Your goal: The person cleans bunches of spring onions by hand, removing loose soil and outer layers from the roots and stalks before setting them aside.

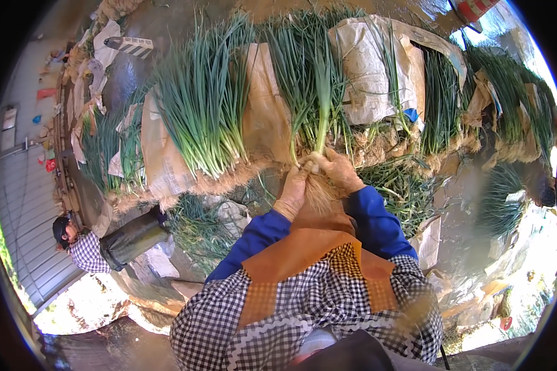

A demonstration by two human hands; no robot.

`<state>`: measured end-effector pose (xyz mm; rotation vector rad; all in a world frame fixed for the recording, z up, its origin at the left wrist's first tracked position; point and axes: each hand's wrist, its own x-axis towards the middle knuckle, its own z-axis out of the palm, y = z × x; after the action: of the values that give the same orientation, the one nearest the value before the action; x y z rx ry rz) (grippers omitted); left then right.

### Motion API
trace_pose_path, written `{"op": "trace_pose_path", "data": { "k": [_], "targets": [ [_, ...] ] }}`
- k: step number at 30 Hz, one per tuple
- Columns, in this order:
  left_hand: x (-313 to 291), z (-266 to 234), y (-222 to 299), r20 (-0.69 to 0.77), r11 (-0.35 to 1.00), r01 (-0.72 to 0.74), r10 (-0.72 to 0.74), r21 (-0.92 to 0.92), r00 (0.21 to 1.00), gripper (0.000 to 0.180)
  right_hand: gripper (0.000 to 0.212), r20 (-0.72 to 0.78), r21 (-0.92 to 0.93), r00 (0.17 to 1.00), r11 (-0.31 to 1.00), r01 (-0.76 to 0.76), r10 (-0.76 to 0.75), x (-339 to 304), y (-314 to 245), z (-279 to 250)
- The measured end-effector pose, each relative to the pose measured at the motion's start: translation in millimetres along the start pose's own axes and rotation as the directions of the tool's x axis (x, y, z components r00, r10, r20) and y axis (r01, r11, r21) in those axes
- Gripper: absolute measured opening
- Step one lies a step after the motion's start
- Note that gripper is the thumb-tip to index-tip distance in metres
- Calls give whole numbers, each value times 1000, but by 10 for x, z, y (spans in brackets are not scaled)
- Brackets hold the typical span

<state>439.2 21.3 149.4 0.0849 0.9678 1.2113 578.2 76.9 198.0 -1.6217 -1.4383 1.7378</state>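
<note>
In front of my body, both hands meet at the base of some green onions point(323, 120). My right hand point(340, 171) is closed around the pale lower stems of a thick one, its leaves pointing away from me. My left hand point(293, 190) closes on the root end of a thinner green onion point(294, 141) just beside it. Tan stringy roots point(319, 193) hang below my fingers. How the fingertips grip is partly hidden. Just beyond my hands lies a dense pile of green onions point(291, 68), leaves facing away.
A large bundle of green onions point(201, 99) lies left of centre beside brown paper sheeting point(263, 93). A whitish sack point(365, 74) covers more at right. Loose trimmed leaves point(402, 191) litter the ground. Another person point(90, 250) in a checked top is at far left.
</note>
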Motion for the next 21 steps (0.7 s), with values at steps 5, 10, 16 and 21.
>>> {"op": "trace_pose_path", "data": {
  "k": [5,10,16,21],
  "targets": [
    [157,-260,-46,238,884,167,-293,436,926,29,34,-58,-414,998,910,-25,1,-5,258,30],
    [240,-157,-113,-75,558,-113,303,822,950,27,25,-378,809,798,587,38,470,-24,704,-78],
    [46,-75,648,22,942,183,-197,280,980,19,24,-129,598,971,797,-87,203,-171,872,-723],
    [-38,221,142,122,800,77,-184,595,975,16,21,-32,464,995,883,-71,96,-31,639,-263]
  ]
}}
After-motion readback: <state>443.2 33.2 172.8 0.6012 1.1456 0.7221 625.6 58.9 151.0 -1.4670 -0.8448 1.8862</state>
